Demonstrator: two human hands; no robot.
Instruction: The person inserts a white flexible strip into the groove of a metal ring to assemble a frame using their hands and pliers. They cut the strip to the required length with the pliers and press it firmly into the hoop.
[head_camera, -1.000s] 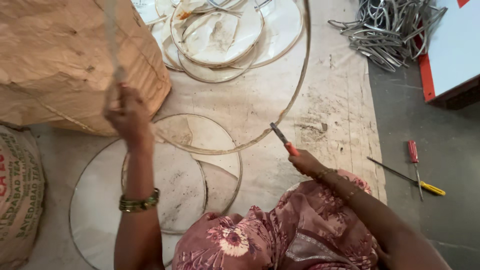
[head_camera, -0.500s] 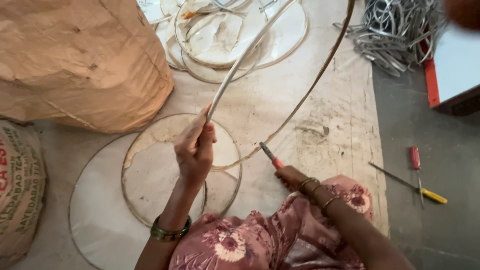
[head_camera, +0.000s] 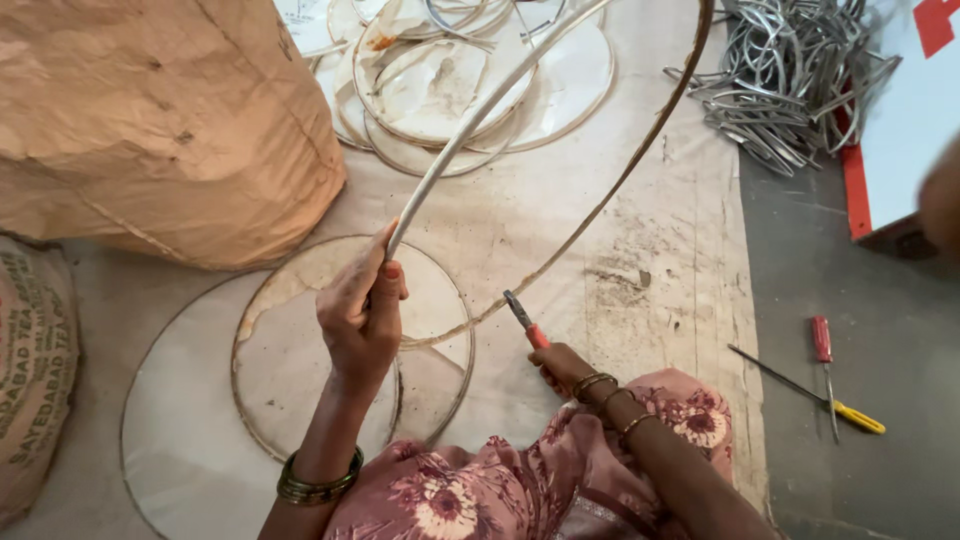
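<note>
While the left hand (head_camera: 362, 312) is raised over the floor sheet (head_camera: 560, 230), its fingers are closed round a pale rod (head_camera: 470, 125), thumb along the shaft, forearm rising from the lower edge with bangles at the wrist. That rod runs up and right from the fist and passes out of view at the top. Right of the fist, the right hand (head_camera: 568, 368) lies low by the knee, wrapped round red-handled pliers (head_camera: 526, 320) whose tip points up-left and meets a thin wire hoop (head_camera: 620, 185). This hoop arcs from the pliers up to the top edge. Beneath the fist lie flat wire rings with pale discs (head_camera: 300, 370); more discs (head_camera: 480, 80) are stacked beyond it. Left of the fist stand a large brown sack (head_camera: 150, 120) and a printed sack (head_camera: 35, 370), both closed, contents unseen. Far right of the fist: a heap of bent metal strips (head_camera: 790, 70) and two screwdrivers (head_camera: 830, 380) on grey floor.
</note>
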